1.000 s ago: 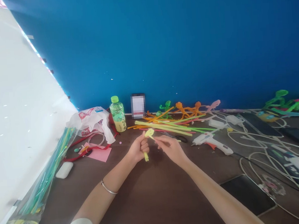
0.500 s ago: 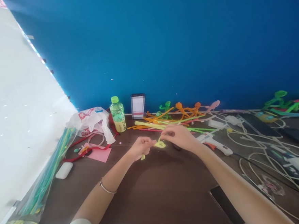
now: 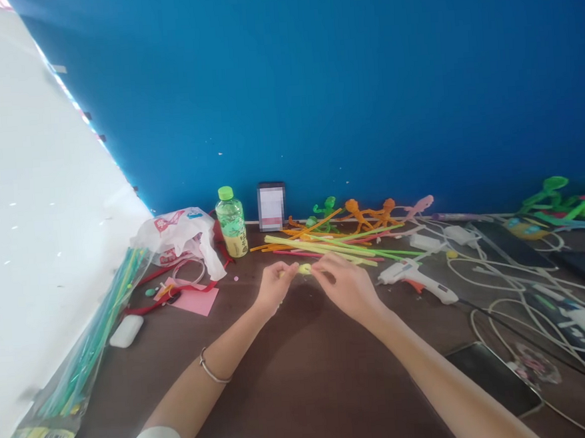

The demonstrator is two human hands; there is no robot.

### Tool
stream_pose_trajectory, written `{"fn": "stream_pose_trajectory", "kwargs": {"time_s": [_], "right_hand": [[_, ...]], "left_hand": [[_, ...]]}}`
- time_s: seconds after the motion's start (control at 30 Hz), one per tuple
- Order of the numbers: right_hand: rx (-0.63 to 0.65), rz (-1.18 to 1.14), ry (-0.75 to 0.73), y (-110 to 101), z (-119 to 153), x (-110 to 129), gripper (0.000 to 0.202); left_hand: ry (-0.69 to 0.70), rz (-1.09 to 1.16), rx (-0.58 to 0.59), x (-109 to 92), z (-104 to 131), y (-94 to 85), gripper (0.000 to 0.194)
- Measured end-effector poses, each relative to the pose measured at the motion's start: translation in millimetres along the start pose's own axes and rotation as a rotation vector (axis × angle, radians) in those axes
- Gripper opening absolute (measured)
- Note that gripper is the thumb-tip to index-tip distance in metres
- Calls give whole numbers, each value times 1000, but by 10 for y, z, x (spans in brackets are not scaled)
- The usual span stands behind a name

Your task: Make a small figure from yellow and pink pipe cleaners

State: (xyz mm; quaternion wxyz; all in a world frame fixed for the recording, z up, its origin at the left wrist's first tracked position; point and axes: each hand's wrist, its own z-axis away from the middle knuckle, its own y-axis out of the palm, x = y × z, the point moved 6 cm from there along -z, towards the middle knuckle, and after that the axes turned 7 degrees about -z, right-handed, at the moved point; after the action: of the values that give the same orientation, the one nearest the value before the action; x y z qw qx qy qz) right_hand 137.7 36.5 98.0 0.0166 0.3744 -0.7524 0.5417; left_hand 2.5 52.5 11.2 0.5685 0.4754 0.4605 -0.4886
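Note:
Between my fingertips is a small pale yellow pipe cleaner piece (image 3: 304, 269), curled into a compact coil. My left hand (image 3: 274, 285) pinches its left end with thumb and forefinger. On the other side my right hand (image 3: 344, 285) grips its right end, fingers bent and pressed together. Both hands are just above the dark table (image 3: 303, 372). Behind them lies a loose pile of yellow, orange, green and red pipe cleaners (image 3: 319, 242). A white glue gun (image 3: 417, 280) with an orange trigger rests to the right of my right hand.
A green-capped bottle (image 3: 231, 226) and a propped phone (image 3: 271, 207) stand at the back. Orange pipe cleaner figures (image 3: 355, 214) line the blue wall. White cables (image 3: 498, 298) tangle at right; a dark phone (image 3: 494, 375) lies near my right forearm. Bagged pipe cleaners (image 3: 97, 333) lean left.
The yellow coil has risen slightly and now looks smaller, with its open loop no longer showing. My hands have shifted up a little, and my right forearm has moved left, uncovering more of the dark phone.

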Motion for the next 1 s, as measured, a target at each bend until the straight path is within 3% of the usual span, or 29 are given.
{"fn": "stream_pose_trajectory", "kwargs": {"time_s": [0.2,0.37,0.6,0.8,1.0], "right_hand": [[-23,-106,47,170,144,46,33],[36,-399,126,382,244,5,40],[-20,-951,570,591,295,-169,41],[66,-1086,691,546,253,-343,36],[282,-906,589,344,98,-423,27]], "left_hand": [[-22,205,-11,19,10,8,41],[-85,411,24,66,12,33,42],[-236,626,165,112,24,111,33],[-338,671,295,132,54,154,32],[-271,499,427,74,98,170,32]]}}
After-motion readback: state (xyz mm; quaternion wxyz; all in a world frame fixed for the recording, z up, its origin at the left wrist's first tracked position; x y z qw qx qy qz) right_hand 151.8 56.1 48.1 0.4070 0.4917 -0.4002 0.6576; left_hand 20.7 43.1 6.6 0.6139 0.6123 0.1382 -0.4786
